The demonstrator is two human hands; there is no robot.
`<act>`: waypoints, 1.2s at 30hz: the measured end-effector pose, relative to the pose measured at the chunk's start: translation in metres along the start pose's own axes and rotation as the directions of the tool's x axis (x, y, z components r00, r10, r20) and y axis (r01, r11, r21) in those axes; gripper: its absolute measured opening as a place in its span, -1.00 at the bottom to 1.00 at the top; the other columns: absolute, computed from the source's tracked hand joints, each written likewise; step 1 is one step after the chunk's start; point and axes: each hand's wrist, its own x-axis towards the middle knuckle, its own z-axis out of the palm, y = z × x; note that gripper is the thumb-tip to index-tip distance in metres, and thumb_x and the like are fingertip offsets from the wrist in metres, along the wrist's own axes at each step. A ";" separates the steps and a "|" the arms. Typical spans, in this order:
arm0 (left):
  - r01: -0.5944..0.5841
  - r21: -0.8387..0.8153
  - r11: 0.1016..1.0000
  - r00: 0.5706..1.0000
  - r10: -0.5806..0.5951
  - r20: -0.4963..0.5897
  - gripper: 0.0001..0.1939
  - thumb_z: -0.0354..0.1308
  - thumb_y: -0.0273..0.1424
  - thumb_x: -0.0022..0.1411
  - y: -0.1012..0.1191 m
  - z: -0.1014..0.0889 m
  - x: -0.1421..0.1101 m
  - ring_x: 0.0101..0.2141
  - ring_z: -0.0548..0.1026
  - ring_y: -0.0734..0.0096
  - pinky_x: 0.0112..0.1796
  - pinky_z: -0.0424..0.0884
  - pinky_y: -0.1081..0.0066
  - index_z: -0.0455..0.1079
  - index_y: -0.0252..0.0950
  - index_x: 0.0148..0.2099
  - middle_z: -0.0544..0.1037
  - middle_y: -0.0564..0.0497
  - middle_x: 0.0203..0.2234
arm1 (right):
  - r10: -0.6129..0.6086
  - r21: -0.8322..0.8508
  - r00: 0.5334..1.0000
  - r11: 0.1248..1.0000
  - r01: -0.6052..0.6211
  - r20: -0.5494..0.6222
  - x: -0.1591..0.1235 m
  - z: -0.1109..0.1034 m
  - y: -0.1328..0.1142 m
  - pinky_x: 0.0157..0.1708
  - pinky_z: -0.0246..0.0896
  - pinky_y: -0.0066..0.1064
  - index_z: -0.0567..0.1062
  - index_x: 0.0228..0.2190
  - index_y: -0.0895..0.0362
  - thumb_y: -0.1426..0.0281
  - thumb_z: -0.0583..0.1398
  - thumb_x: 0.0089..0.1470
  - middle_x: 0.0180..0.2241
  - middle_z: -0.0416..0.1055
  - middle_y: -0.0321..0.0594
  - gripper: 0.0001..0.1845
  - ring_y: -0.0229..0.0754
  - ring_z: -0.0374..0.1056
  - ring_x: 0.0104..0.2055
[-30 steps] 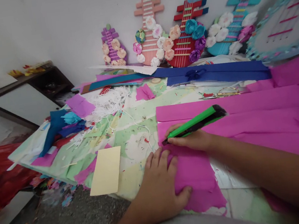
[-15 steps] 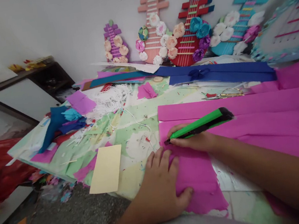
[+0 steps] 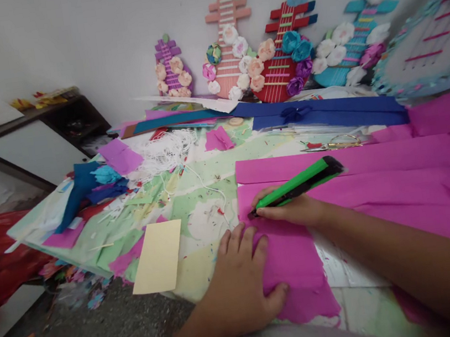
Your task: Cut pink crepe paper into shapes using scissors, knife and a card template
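Note:
My right hand (image 3: 287,211) grips a green and black utility knife (image 3: 300,183), its tip down at the left edge of a magenta crepe paper sheet (image 3: 378,189). Flat on the near part of that paper lies my left hand (image 3: 242,275), fingers spread, with the fingertips just below the knife tip. The sheet is folded in layers and runs off to the right under my right forearm. A cream card (image 3: 157,257) rests to the left of my left hand.
Scissors (image 3: 332,144) lie beyond the magenta paper. White string (image 3: 170,152) and paper scraps (image 3: 120,154) cover the left of the table. Blue paper (image 3: 326,112) lies along the back, before several flower-decorated paper guitars (image 3: 278,69). A cabinet (image 3: 34,150) stands at left.
The knife's rear end has tilted slightly left and down, while its tip stays at the paper's left edge. My left hand keeps its place on the paper. The camera view has shifted slightly.

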 end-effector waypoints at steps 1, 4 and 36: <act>0.001 -0.003 1.000 1.000 -0.001 0.000 -0.31 -0.13 -0.01 0.07 0.000 0.000 0.000 0.12 -0.09 -0.02 0.05 -0.17 -0.02 0.08 -0.36 0.14 0.08 -0.26 0.11 | 0.004 -0.002 1.000 1.000 -0.004 0.006 0.000 0.000 0.000 -0.27 0.24 -0.41 0.42 -0.39 0.19 0.36 0.13 -0.05 -0.35 0.40 -0.19 -0.83 -0.25 0.33 -0.29; 0.004 -0.015 1.000 1.000 -0.004 0.000 -0.31 -0.12 -0.01 0.07 0.000 0.001 0.000 0.12 -0.09 -0.03 0.05 -0.17 -0.03 0.07 -0.36 0.14 0.07 -0.26 0.11 | 0.005 -0.021 1.000 1.000 -0.005 0.018 0.001 -0.001 0.002 -0.27 0.24 -0.41 0.42 -0.38 0.19 0.36 0.13 -0.05 -0.35 0.40 -0.18 -0.83 -0.24 0.33 -0.28; -0.003 0.031 1.000 1.000 0.003 0.001 -0.32 -0.06 -0.04 0.03 0.001 0.001 0.002 0.12 -0.08 -0.03 0.04 -0.15 -0.03 0.11 -0.34 0.12 0.05 -0.28 0.12 | -0.048 -0.138 0.997 0.989 0.057 0.067 -0.001 -0.004 -0.004 -0.38 0.25 -0.47 0.41 -0.42 0.21 0.39 0.13 -0.09 -0.42 0.38 -0.19 -0.85 -0.29 0.31 -0.38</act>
